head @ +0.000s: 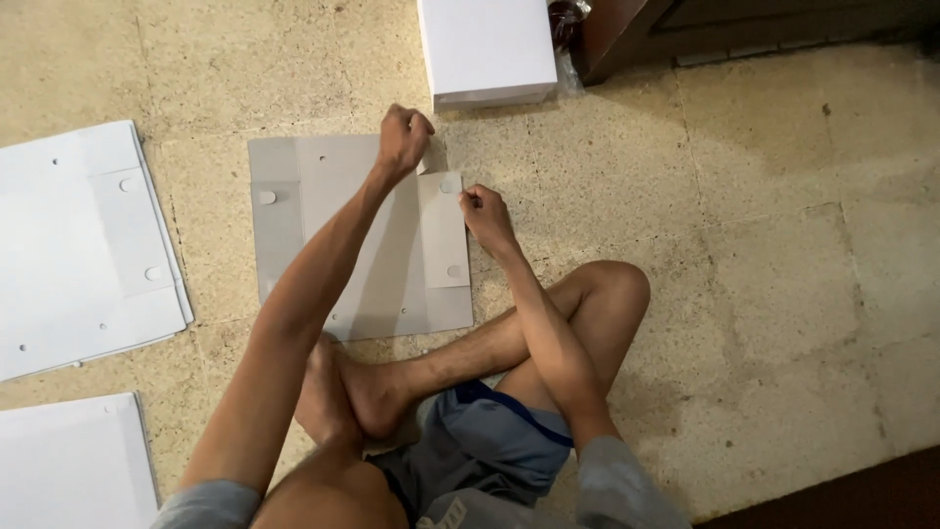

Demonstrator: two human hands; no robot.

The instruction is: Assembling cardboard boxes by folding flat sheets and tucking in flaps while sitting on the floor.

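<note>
Grey, flat die-cut cardboard sheet (323, 235) with folded side flaps and small round tabs lies on the speckled stone floor directly under both hands, just ahead of the crossed bare legs of the seated person. The left hand (403, 137) is closed in a loose fist above the sheet's far edge, apparently pinching a small piece at the top of the right-side flap; what it pinches cannot be made out. The right hand (485, 216) is curled, fingertips resting at the outer edge of the narrow folded flap (444, 230), just beside a round white tab (448, 184). Judgement: the step in hand appears to be folding or fixing this flap onto the sheet; the next move would call for steady pressure along the crease while the tab is kept aligned. Beyond the left hand stands a white rectangular box (487, 49), cut off by the frame's top edge. Well to the left of the left arm lie stacks of white flat sheets (78, 255), also partly cut off. Palms and fingertip contact are hidden.
</note>
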